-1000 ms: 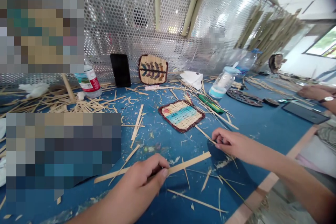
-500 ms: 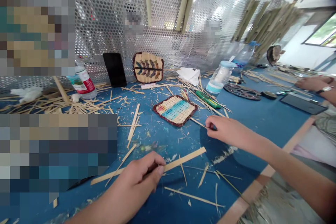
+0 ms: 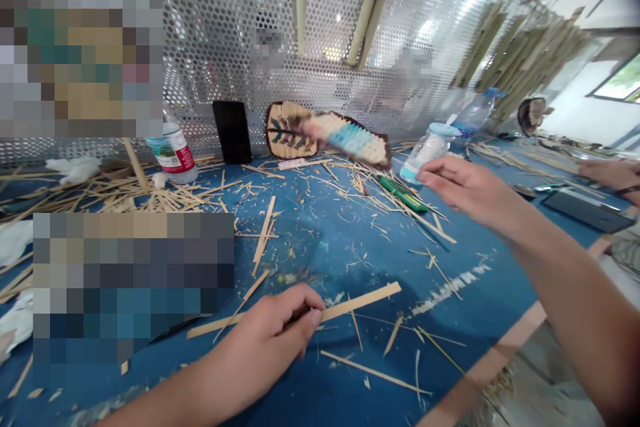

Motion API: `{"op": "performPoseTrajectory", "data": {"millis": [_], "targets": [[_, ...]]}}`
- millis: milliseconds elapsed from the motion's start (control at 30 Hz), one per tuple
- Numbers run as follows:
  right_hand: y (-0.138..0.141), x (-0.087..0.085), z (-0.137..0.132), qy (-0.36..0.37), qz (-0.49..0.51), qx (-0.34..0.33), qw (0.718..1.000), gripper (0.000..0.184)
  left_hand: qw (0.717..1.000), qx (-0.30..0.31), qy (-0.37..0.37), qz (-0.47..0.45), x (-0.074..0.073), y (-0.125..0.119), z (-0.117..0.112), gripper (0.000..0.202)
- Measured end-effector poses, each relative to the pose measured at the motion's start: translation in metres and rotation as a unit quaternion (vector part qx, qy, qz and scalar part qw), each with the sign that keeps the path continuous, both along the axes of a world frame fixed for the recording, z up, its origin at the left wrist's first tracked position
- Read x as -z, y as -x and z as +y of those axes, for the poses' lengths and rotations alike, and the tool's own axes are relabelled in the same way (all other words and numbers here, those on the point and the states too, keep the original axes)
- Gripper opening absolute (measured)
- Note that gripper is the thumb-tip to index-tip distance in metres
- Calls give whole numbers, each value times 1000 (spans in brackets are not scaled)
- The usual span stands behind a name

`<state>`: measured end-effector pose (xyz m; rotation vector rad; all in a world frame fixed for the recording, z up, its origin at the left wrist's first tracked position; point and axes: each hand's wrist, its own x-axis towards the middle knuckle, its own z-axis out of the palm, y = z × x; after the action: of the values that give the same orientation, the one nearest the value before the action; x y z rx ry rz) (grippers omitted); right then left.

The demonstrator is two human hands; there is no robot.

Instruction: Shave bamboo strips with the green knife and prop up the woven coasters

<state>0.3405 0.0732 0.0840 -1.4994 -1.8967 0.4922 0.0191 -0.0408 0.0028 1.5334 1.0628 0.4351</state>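
Observation:
In the lower middle, my left hand (image 3: pixel 287 320) is closed in a pinch on a flat, pale bamboo strip (image 3: pixel 363 300), which lies low over the blue table and sticks out on both sides of the fingers. My right hand (image 3: pixel 455 183) is raised in front of the clear jar (image 3: pixel 425 153), fingers pinched. Just left of its fingertips is a woven panel (image 3: pixel 355 137) with dark edging and blue and red bands, blurred by motion and tilted up. The thin stick joining panel and hand is hard to make out. Behind the panel, a leaf-patterned panel (image 3: pixel 290 130) leans on the mesh.
A black phone (image 3: pixel 233 132) and a labelled bottle (image 3: pixel 173 153) stand along the perforated metal screen (image 3: pixel 225 27). A green cutter (image 3: pixel 401 193) lies among loose strips. At the right edge are another person's hand (image 3: pixel 607 177) and a dark tablet-like object (image 3: pixel 587 209). Blurred blocks hide the left side.
My right hand has risen and moved right and away. The woven panel has left the tabletop and swung up toward the screen. My left hand keeps its strip; the view has shifted slightly.

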Motion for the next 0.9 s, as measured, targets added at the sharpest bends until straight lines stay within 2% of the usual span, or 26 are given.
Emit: {"op": "performPoseTrajectory", "data": {"millis": [100,133,200,300,400,467,600,733,900], "targets": [[-7,16,13,144,135,-63,978,31,1000,1,8,-6,-1,0,0,27],[-8,25,18,179,142,-67,971,34,1000,2,8,-8,0,1,0,27],[-10,41,28,204,88,-60,973,38,1000,4,2,-9,0,1,-1,28],[-11,50,37,138,-33,-45,989,39,1000,4,-7,-11,2,1,-1,28],[-10,44,36,26,-79,-29,996,35,1000,2,-4,-10,3,2,-1,29],[-7,40,31,-15,-114,-27,993,31,1000,2,-1,-9,3,2,0,30],[1,40,22,-4,-182,-38,982,27,1000,4,5,-6,2,1,0,31],[1,40,22,-53,-139,-3,989,30,1000,7,-2,-8,1,1,-1,28],[-6,40,28,36,-152,-47,987,36,1000,4,-13,-12,0,0,-1,27]]}}
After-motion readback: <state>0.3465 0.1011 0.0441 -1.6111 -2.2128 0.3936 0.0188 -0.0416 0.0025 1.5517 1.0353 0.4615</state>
